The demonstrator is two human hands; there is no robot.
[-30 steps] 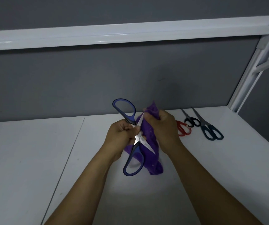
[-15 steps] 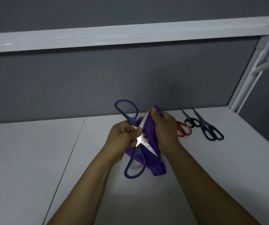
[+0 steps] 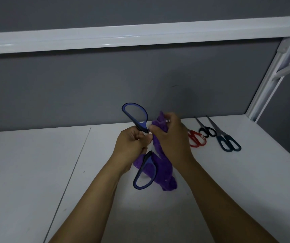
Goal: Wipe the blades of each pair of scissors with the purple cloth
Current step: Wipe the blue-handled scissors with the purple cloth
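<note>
Blue scissors (image 3: 141,146) are held above the table (image 3: 27,172) near the pivot by the left hand (image 3: 132,144), fingers curled tight around them, handles spread wide apart. Just to the right, the purple cloth (image 3: 160,165) is gripped by the right hand (image 3: 172,139), fingers closed over it; the blades are hidden. Further right, red scissors (image 3: 196,139), black scissors (image 3: 206,131) and teal scissors (image 3: 227,142) lie on the table.

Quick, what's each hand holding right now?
Left hand: closed, holding the blue scissors.
Right hand: closed, holding the purple cloth.
</note>
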